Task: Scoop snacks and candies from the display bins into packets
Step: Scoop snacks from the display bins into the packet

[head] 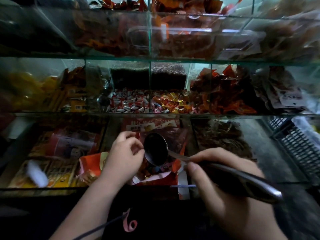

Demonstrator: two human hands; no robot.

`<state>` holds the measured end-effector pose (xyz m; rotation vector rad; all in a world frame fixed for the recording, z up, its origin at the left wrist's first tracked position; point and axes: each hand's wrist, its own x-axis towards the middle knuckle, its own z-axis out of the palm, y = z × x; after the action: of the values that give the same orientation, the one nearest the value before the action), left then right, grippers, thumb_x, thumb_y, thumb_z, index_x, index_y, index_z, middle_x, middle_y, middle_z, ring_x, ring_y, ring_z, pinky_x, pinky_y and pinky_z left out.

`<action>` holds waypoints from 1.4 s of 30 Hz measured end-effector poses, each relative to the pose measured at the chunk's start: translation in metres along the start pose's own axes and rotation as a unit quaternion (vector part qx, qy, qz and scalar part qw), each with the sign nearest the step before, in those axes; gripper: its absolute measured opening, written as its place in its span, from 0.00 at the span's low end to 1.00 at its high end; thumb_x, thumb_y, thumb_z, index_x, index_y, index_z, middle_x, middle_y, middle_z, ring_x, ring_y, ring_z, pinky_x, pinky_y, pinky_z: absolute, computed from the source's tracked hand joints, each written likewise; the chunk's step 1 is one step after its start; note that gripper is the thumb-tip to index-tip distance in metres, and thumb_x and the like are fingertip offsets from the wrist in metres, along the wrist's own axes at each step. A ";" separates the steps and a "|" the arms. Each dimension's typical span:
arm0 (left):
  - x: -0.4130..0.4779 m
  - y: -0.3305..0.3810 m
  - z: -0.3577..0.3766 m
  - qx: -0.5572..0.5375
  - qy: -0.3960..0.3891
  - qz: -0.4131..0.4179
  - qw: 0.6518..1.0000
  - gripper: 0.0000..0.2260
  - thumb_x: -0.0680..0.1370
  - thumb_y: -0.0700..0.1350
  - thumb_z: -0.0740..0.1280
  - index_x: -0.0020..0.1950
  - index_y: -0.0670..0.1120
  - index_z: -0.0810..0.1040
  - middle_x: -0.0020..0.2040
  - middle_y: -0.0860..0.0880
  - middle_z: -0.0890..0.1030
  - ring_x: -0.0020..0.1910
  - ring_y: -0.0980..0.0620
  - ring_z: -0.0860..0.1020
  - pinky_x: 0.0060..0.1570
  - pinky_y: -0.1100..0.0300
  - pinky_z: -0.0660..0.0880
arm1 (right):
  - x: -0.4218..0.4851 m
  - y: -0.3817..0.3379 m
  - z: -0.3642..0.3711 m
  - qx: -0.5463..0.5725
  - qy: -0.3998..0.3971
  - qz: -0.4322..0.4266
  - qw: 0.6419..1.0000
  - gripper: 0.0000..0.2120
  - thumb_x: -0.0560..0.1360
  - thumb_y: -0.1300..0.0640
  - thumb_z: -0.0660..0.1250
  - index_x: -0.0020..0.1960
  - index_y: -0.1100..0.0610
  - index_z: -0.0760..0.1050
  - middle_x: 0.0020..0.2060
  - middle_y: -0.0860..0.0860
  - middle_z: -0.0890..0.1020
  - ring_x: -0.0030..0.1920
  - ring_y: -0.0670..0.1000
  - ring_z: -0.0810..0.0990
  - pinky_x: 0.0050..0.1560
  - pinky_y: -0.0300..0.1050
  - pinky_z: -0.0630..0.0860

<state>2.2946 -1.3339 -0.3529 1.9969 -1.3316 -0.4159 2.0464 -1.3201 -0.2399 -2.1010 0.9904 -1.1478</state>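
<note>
Holding a big spoon (156, 149) in the right hand (230, 184) over the thin, floppy red packet (155, 179), pinched open at its soft rim by the left hand (123, 153), probably light and easily crumpled.

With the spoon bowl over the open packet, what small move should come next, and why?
Probably swing the dark metal spoon back up to a candy bin. Its bowl looks empty above the red packet, which the left hand holds open, with wrapped candies already inside. The right hand grips the handle.
</note>
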 end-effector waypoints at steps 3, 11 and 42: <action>-0.008 -0.007 0.011 0.025 -0.045 -0.019 0.999 0.15 0.77 0.42 0.69 0.64 0.48 0.80 0.76 0.54 0.63 0.73 0.51 0.68 0.71 0.53 0.69 | 0.004 0.030 0.032 -0.064 -0.080 0.051 0.993 0.02 0.71 0.51 0.72 0.44 0.46 0.81 0.39 0.37 0.84 0.40 0.35 0.82 0.40 0.27 0.74; -0.017 -0.004 0.022 0.049 -0.052 -0.027 0.997 0.26 0.78 0.41 0.67 0.76 0.49 0.69 0.74 0.51 0.71 0.72 0.51 0.70 0.70 0.59 0.65 | 0.019 0.098 0.099 -0.129 -0.185 0.151 0.962 0.09 0.72 0.48 0.69 0.47 0.50 0.82 0.42 0.48 0.85 0.45 0.51 0.83 0.47 0.49 0.80; -0.027 0.014 0.011 0.020 0.083 0.072 0.994 0.24 0.81 0.47 0.66 0.77 0.50 0.67 0.77 0.56 0.64 0.77 0.58 0.59 0.75 0.58 0.57 | 0.033 0.060 0.019 0.403 0.078 0.405 0.817 0.03 0.65 0.60 0.75 0.33 0.55 0.85 0.34 0.58 0.86 0.41 0.65 0.88 0.35 0.45 0.84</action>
<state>2.2673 -1.3168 -0.3538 1.9067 -1.3768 -0.1529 2.0544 -1.3798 -0.2778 -0.7767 1.0467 -1.0047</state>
